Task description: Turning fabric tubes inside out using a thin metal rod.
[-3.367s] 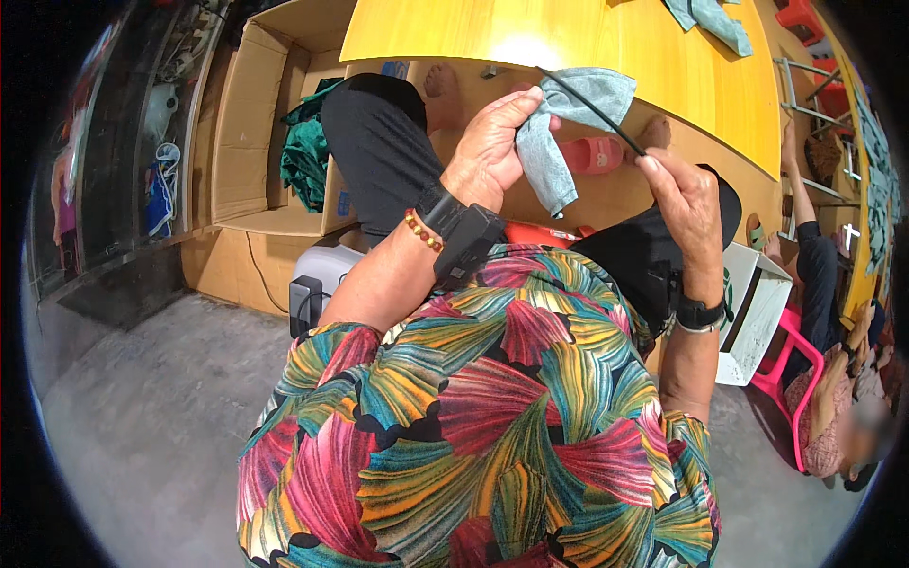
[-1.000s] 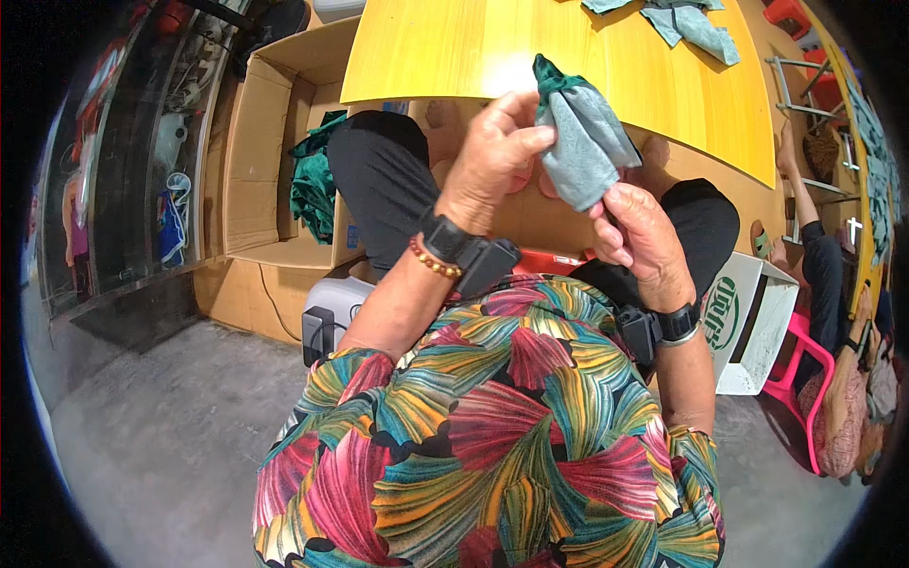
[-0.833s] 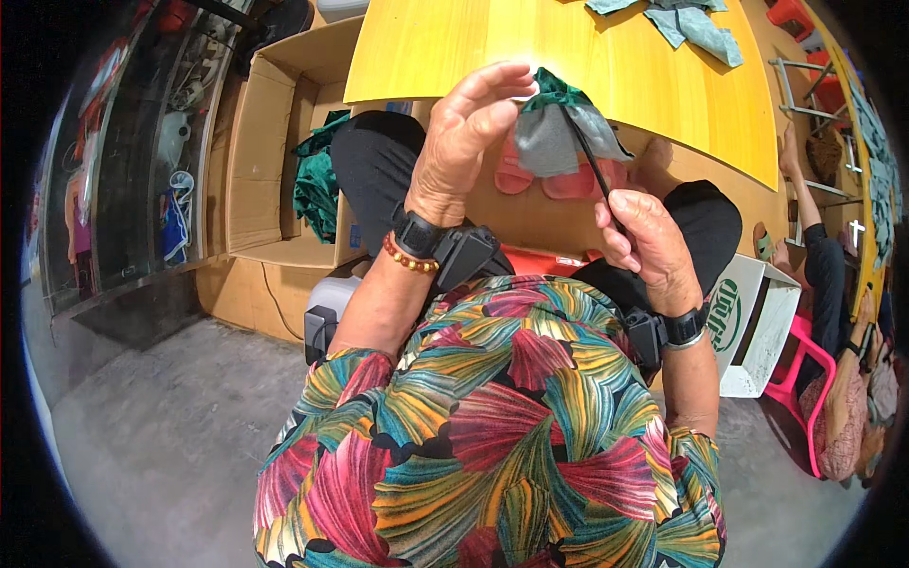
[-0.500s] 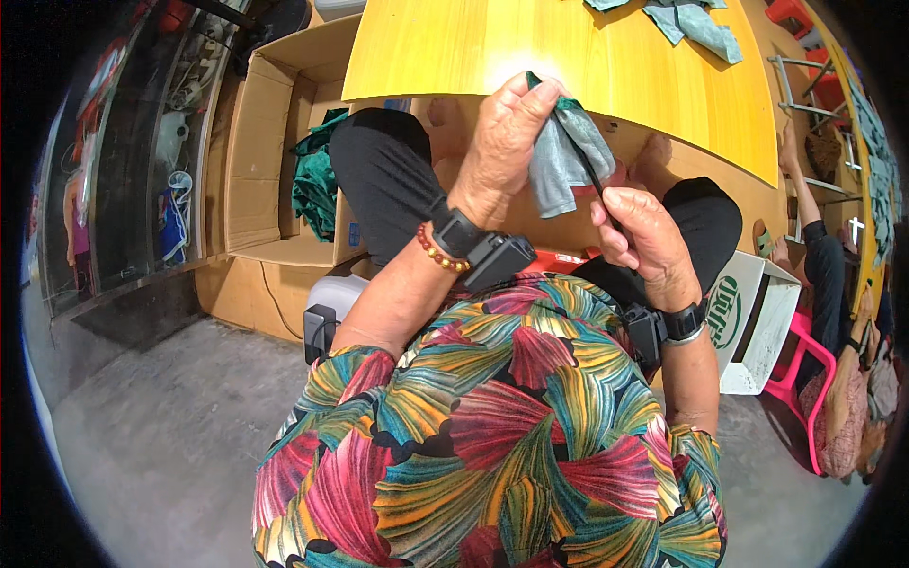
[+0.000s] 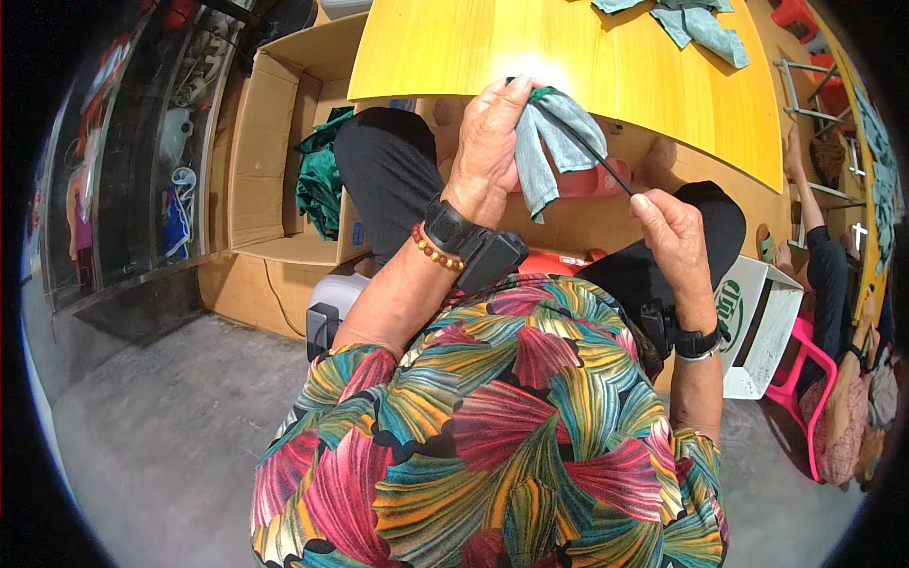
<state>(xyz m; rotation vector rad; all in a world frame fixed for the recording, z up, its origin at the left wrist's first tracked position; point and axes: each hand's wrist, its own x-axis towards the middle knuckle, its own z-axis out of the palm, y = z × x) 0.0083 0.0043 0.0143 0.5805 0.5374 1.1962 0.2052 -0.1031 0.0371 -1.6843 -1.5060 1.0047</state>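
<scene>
My left hand [image 5: 490, 142] is closed on the top edge of a small grey-green cloth piece [image 5: 559, 151], in front of the table's edge. Dark green fabric shows along its upper side, and the cloth hangs in two flaps. A thin straight black strip [image 5: 606, 168], either a taut cord or a rod, runs from the cloth to my right hand [image 5: 674, 237]. Thumb and fingers of that hand are pinched round its lower end. Where the strip meets the cloth is partly hidden by the folds.
A yellow wood-grain table [image 5: 454, 52] lies ahead, with grey-green cloth pieces [image 5: 705, 33] at its far right. Left stands a cardboard box [image 5: 256, 161] holding dark green fabric [image 5: 320, 185]. A white box [image 5: 757, 331] and pink chair [image 5: 814, 388] are on the right, near another person.
My right hand has moved away from the cloth, down and right, so a longer stretch of the black strip shows. My left hand has shifted slightly left with the cloth.
</scene>
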